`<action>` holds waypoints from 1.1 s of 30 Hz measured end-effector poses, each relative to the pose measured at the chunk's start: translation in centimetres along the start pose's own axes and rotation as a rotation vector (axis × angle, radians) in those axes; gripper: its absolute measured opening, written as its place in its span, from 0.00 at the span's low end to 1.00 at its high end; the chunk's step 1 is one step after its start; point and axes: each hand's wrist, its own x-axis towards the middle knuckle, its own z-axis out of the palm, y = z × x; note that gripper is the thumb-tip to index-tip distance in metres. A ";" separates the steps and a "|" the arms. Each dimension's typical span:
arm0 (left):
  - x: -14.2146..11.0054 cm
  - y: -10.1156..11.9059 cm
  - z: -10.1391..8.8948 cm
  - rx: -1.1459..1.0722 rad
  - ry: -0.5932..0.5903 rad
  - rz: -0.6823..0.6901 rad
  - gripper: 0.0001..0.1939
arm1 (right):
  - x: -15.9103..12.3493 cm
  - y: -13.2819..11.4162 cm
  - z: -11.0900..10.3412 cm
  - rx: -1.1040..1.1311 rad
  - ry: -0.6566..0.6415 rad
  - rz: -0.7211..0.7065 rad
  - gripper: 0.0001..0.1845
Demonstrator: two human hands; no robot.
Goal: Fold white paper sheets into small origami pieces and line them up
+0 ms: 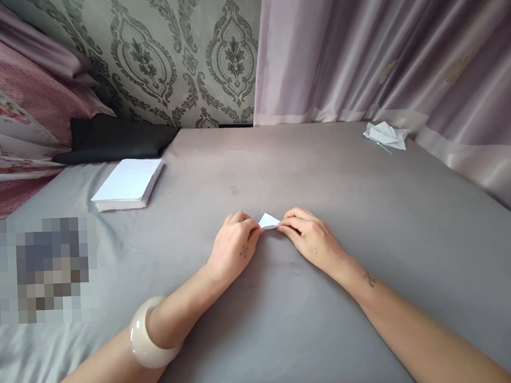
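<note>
A small piece of folded white paper [269, 220] is held between my two hands, just above or on the grey cloth; its upper part comes to a point. My left hand [236, 242] pinches its left corner between thumb and fingers. At the opposite corner my right hand [311, 237] grips the paper the same way. My fingertips hide both ends of the paper. A pale bangle [145, 338] circles my left forearm.
Grey cloth [327, 334] covers the surface. A thick stack of white paper [127, 182] lies at the left, before a black cloth [119, 137]. Folded white papers [385, 134] and a thin pale-blue stick [385, 148] are at the far right, near the curtain [338, 54]. A blurred patch covers the left edge.
</note>
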 end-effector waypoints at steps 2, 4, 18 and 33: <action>0.1 -0.1 0.2 -0.057 0.021 -0.048 0.12 | 0.3 0.0 0.0 0.050 0.005 0.054 0.13; 0.2 -0.2 0.3 -0.096 0.045 -0.079 0.11 | 0.6 0.0 0.1 0.087 0.009 0.110 0.14; 0.6 0.2 0.4 -0.191 0.063 -0.197 0.09 | 2.0 -0.5 0.5 -0.026 -0.001 0.206 0.13; 1.2 -0.1 0.1 -0.267 -0.006 -0.275 0.09 | 3.0 -0.4 0.4 -0.002 -0.067 0.257 0.13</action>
